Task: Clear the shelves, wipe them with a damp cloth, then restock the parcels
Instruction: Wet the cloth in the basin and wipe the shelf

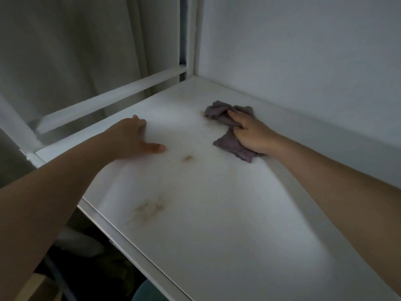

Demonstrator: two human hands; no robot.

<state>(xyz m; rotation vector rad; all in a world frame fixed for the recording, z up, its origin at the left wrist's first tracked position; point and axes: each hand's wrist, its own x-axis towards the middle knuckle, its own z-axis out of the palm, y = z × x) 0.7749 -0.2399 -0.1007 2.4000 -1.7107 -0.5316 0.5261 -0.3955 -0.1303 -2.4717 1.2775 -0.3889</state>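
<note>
A white shelf board [217,224] fills the view and carries no parcels. A crumpled grey-purple cloth [230,142] lies on it near the back wall. My right hand [249,133] presses down on the cloth, fingers stretched over it. My left hand [134,137] rests on the shelf near its left end, thumb spread out to the right. Two brownish stains mark the board: a small stain [187,157] between the hands and a larger smear [147,208] nearer the front edge.
A white wall [303,61] backs the shelf. A white upright post [192,35] stands at the far corner, and a white side rail [108,98] runs along the left end. Dark, unclear objects [91,268] lie below the front edge.
</note>
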